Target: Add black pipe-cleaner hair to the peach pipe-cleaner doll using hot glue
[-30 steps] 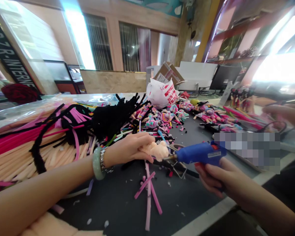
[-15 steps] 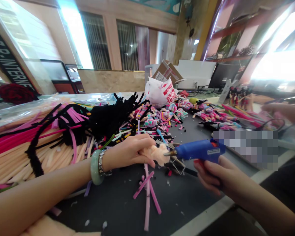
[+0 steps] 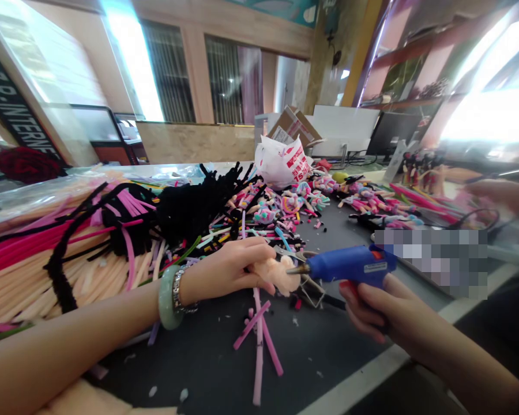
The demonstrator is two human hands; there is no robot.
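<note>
Between its thumb and fingers, my left hand [image 3: 242, 264] pinches a small peach fuzzy piece [image 3: 281, 274], apparently shaped from pipe cleaner. My right hand [image 3: 374, 308] is wrapped round the handle of a blue glue gun [image 3: 346, 265]. The gun's metal nozzle points left and meets the peach piece, or lies just in front of it; I cannot tell if it touches. Below my left hand, cut pink pipe cleaner strips [image 3: 258, 351] lie crossed on the dark table. Partly hidden behind the peach piece and the nozzle is a metal wire stand [image 3: 313, 291].
Bundles of peach pipe cleaners [image 3: 108, 274] and black pipe cleaners [image 3: 190, 202] pile up on the left. Several small colourful figures [image 3: 292, 202] lie behind my hands, near a white plastic bag [image 3: 281, 161]. Another person's blurred hand [image 3: 501, 196] is at the far right.
The peach piece has turned slightly in my left hand and shifted a little right and down. The glue gun has hardly moved.
</note>
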